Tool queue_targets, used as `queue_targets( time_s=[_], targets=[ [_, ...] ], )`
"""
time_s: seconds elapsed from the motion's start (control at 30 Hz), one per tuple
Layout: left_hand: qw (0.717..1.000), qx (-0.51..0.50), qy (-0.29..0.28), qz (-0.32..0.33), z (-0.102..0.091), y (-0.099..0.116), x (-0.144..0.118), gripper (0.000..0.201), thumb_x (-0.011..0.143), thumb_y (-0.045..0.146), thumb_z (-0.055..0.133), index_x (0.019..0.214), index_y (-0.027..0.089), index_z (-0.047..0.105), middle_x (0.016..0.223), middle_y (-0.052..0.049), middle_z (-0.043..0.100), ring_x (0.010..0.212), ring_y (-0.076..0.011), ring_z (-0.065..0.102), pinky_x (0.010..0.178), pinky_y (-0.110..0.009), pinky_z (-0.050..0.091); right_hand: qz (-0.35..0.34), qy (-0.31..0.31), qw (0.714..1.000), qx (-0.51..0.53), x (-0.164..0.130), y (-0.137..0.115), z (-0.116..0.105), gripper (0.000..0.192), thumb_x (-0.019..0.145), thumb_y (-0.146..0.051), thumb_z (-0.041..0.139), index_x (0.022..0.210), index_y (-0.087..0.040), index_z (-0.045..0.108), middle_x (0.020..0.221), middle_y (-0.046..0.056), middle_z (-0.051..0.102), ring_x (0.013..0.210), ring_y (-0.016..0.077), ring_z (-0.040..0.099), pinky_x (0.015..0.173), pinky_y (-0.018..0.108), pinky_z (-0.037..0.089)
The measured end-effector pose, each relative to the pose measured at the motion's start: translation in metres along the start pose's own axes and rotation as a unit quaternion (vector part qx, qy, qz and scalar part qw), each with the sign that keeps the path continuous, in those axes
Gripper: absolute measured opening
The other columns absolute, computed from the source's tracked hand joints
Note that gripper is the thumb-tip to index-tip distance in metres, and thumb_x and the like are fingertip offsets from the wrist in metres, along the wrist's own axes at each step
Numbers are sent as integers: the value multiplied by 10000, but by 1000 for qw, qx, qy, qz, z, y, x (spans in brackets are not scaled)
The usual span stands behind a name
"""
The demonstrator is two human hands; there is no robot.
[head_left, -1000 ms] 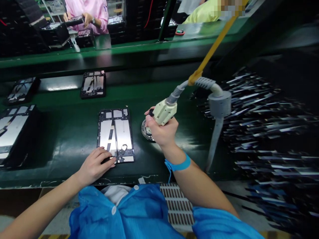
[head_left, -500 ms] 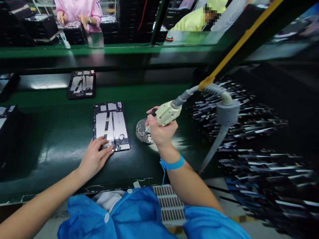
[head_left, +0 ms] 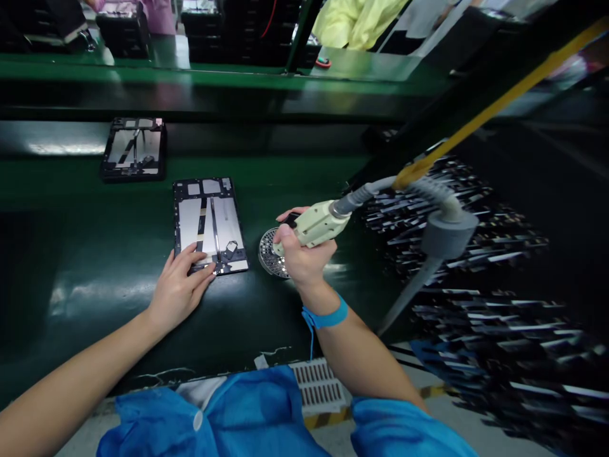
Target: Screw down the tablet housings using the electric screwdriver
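An opened tablet, its white and black insides facing up, lies flat on the dark green bench. At its lower left edge, my left hand rests with fingers stretched over the frame. My right hand is wrapped round a pale green electric screwdriver, tilted with its front end down over a round metal dish full of holes. My hand and the tool cover part of this dish, and the screwdriver's tip is hidden. A blue band circles my right wrist.
A second opened tablet lies farther back on the left. The screwdriver's grey cable hangs from a yellow strap. Racks of thin upright pieces crowd the right side. Behind the green ledge a person in yellow is partly seen.
The second tablet and a similar one at the far left have shifted leftward in view, the latter out of sight. My view has tilted slightly down. Both hands keep their places and grips.
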State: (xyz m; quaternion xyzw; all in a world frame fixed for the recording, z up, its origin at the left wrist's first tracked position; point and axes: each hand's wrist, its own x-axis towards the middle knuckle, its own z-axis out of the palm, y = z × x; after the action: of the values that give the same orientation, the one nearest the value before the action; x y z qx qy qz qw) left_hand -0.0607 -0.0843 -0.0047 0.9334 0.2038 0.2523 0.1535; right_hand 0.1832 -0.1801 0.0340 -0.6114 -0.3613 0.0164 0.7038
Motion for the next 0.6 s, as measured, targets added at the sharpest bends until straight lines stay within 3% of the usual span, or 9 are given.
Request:
queue_targets(
  time_s=[0.3,0.5,0.6],
  targets=[
    [1000,-9,4,6,0,-2,1,200,1005,256,611,1140,255,759,1249,-107,694,1346,-330,578,1103,-601,456,-10,6,1000,0,1,-2,0,214,841,-280,725,1036,-234,650,857,22,709,612,159,673,648,369,620],
    [1000,-9,8,1,6,-3,3,200,1007,266,611,1135,270,765,1245,-105,693,1344,-325,575,1107,-600,438,-26,18,998,46,5,-35,10,160,902,-280,647,1054,-275,595,891,1,681,502,110,601,475,305,541],
    [1000,-9,8,3,8,-4,4,204,1011,278,608,1146,271,761,1249,-106,692,1348,-322,570,1112,-601,426,-12,-31,996,79,-6,-51,31,185,909,-317,637,1077,-286,567,920,6,679,501,107,606,452,297,543]
  ],
)
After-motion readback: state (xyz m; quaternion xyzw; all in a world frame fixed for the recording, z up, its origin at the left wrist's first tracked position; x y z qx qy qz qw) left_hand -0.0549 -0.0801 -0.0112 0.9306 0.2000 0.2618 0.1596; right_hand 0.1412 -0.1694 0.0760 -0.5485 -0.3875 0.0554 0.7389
